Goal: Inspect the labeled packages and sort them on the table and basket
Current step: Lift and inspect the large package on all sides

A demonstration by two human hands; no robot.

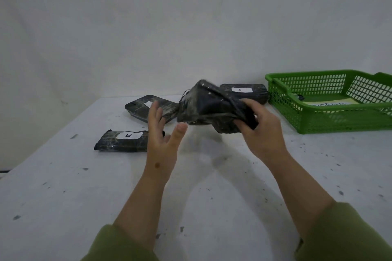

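Your right hand (257,125) grips a crumpled black package (209,108) by its right end, fingers curled round the wrapping, holding it tilted above the table (63,186); the package is blurred and no label on it can be read. Your left hand (162,133) is just beside its lower left edge with fingers spread and straight, holding nothing; whether the thumb touches the wrapping is not clear. 3 more black packages lie on the table: the package marked B (121,141) to the left, partly behind your left hand; another package (144,108) behind it, its white label unreadable; and the package marked A (246,92) at the back, just beside the green basket (318,121). The basket stands at the right and holds a sheet of paper (328,104) with partly hidden lettering
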